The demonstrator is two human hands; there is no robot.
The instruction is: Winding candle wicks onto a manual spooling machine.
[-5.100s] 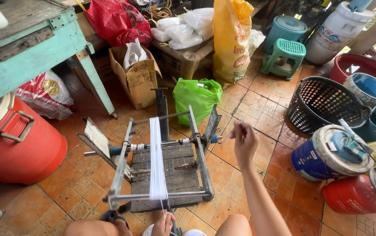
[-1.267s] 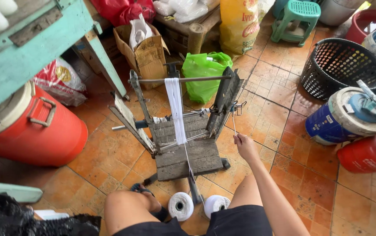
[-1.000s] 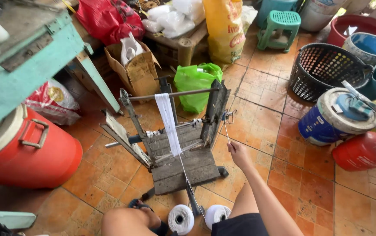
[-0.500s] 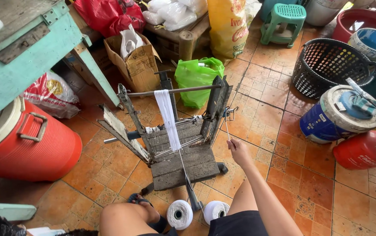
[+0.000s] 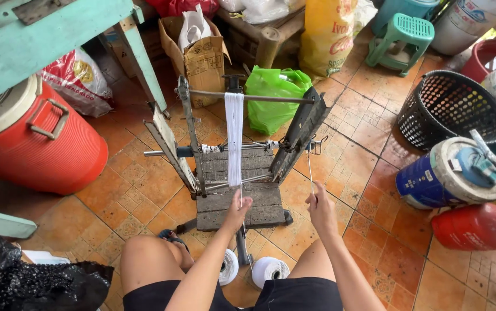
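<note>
Our left hand pinches the white thread just below the hank, fingers closed on it, while our right hand is closed around the thin crank handle at the right side of the winding frame. Half a second ago only the right hand showed at the frame; now the left has come up from between our knees to meet the thread, so we judge that the strand is now being guided by hand as the crank is worked.

From the head camera, the hank of white thread hangs as a narrow flat band from the frame's top bar down to its wooden base. It looks smooth, taut and evenly laid. The frame stands on the orange tiled floor, right in front of our knees, with two white thread spools on the floor between our legs. A red cooler stands to the left, a green bag just behind the frame, a black basket to the right.
</note>
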